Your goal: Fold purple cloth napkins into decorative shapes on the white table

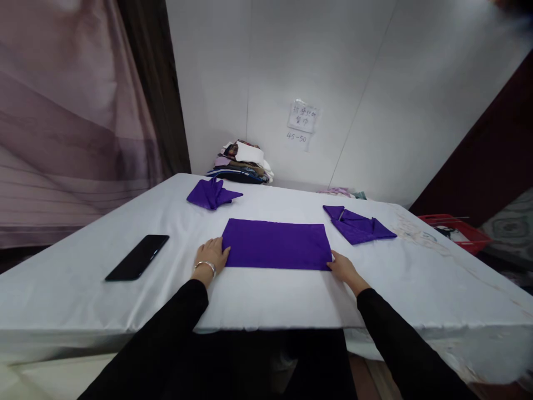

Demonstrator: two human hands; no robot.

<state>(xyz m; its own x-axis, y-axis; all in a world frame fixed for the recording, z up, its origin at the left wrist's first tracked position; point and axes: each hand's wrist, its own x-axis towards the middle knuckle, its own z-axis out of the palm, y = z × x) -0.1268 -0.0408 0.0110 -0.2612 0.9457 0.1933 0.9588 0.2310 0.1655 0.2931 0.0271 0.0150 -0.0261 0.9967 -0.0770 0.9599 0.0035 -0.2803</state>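
Observation:
A purple cloth napkin (277, 244), folded into a flat wide rectangle, lies on the white-covered table in front of me. At its left edge, my left hand (211, 254) has fingers and thumb closed on the cloth; a silver bangle circles that wrist. Pinched in my right hand (343, 265) is the lower right corner of the same napkin. Beyond it to the left sits a purple napkin folded into a pointed, pleated shape (212, 193). Another folded purple napkin (358, 224), with upturned points, rests beyond my right hand.
A black phone (138, 258) lies left of my left hand. Piled cloths (244, 162) stand at the table's back edge by the wall, under a handwritten paper sign (302, 118). A red basket (456, 233) is past the right side. The white tablecloth (275, 300) hangs over the near edge.

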